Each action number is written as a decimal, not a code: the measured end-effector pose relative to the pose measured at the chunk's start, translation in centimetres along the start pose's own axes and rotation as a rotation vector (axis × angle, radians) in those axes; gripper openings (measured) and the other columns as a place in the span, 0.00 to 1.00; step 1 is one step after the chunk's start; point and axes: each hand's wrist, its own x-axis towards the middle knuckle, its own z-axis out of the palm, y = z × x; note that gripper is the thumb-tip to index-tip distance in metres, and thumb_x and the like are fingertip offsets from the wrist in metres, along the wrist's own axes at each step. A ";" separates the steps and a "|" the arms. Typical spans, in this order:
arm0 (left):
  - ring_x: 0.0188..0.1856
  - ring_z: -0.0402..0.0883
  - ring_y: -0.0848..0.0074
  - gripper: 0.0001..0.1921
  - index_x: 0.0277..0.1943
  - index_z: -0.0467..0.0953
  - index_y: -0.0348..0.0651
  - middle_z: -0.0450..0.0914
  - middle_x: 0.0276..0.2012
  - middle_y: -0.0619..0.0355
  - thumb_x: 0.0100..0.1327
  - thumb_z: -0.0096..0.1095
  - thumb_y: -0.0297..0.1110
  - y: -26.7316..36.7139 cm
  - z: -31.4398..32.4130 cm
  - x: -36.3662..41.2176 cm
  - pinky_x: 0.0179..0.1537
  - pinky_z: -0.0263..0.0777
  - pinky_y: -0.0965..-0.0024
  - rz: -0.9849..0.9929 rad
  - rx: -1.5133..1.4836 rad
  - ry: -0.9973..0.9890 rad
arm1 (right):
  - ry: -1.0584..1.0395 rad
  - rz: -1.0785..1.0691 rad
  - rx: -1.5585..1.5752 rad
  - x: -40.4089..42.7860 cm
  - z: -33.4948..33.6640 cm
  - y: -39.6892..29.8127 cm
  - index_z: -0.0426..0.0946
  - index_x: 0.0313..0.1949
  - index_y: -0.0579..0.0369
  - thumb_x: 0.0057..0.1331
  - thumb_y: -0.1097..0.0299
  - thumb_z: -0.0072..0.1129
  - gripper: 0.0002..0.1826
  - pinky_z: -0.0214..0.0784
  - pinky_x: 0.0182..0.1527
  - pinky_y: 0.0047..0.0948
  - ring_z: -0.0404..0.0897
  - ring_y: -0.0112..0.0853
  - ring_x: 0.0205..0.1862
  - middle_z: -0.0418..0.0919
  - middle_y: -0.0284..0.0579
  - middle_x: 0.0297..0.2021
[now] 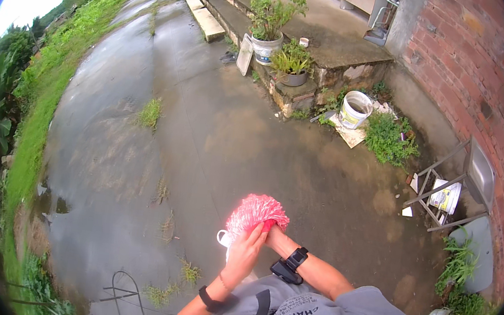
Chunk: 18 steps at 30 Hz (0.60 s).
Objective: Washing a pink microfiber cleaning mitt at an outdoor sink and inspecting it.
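Observation:
A fluffy pink-and-white mitt [257,212], which looks like a chenille wash mitt, is held low in front of my body. My left hand [245,246] lies along its red cuff, fingers close together and gripping the fabric. The wrist of my right hand [275,237] meets the cuff opening, and the hand seems to be inside the mitt, so its fingers are hidden. At the mitt's left edge a white loop [223,238] sticks out. Beneath both hands is the wet concrete ground [213,167].
Concrete steps [301,100] with potted plants [271,23] rise ahead. To the right, a white bucket [356,111] stands near the brick wall [472,57]; a tipped metal-framed chair [437,185] lies beyond. A bent metal rod [127,279] is at lower left. Grass [33,149] borders the left side.

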 end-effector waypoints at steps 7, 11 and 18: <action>0.38 0.71 0.66 0.23 0.49 0.72 0.36 0.68 0.55 0.53 0.45 0.54 0.26 -11.7 -1.9 7.6 0.38 0.70 0.69 0.184 0.029 0.058 | 0.010 -0.086 0.028 11.1 3.1 -5.5 0.73 0.37 0.55 0.63 0.66 0.45 0.09 0.69 0.39 0.35 0.75 0.31 0.32 0.75 0.42 0.33; 0.37 0.70 0.69 0.24 0.50 0.71 0.36 0.68 0.54 0.53 0.45 0.54 0.27 -17.6 -3.8 11.9 0.36 0.68 0.71 0.316 0.024 0.029 | 0.006 -0.115 0.029 17.3 5.8 -8.5 0.73 0.37 0.55 0.63 0.66 0.45 0.09 0.69 0.40 0.35 0.75 0.31 0.32 0.75 0.42 0.33; 0.42 0.70 0.65 0.26 0.52 0.69 0.40 0.67 0.53 0.51 0.44 0.55 0.25 -25.8 -5.1 18.3 0.39 0.68 0.68 0.372 -0.160 -0.151 | -0.003 -0.177 0.019 26.4 8.2 -14.7 0.73 0.37 0.54 0.63 0.66 0.45 0.09 0.69 0.40 0.35 0.75 0.31 0.32 0.75 0.42 0.33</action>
